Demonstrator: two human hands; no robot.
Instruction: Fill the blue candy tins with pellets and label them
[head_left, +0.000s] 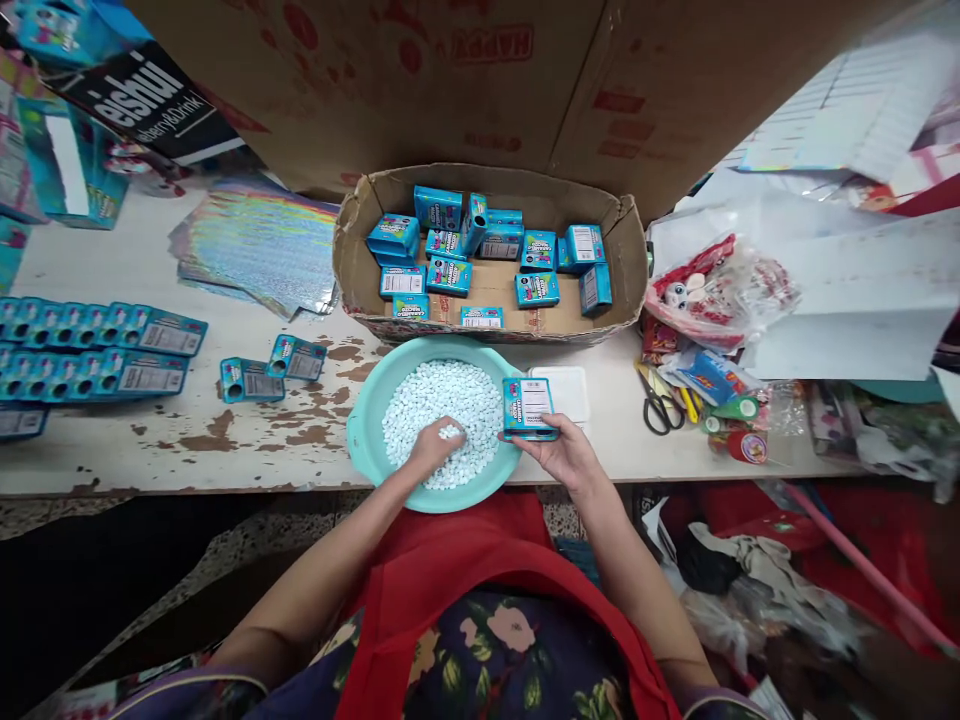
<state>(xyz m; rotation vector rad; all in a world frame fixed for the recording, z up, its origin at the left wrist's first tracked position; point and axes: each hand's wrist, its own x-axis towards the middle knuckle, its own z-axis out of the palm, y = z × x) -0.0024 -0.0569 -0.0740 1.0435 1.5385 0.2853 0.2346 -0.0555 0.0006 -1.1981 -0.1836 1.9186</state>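
Observation:
A teal basin (362, 420) at the table's near edge is full of small white pellets (439, 395). My left hand (433, 449) rests in the pellets, its fingers curled around a few of them. My right hand (559, 455) holds a small blue box (529, 408) upright over the basin's right rim, its white label facing me. Just behind that box a white lid (566, 390) lies flat on the table.
A shallow cardboard tray (352, 255) behind the basin holds several blue boxes. Flattened blue boxes (97, 345) lie in rows at left, holographic sheets (259, 245) behind them. Scissors (658, 405), tape rolls and a bag of toys (712, 290) sit at right.

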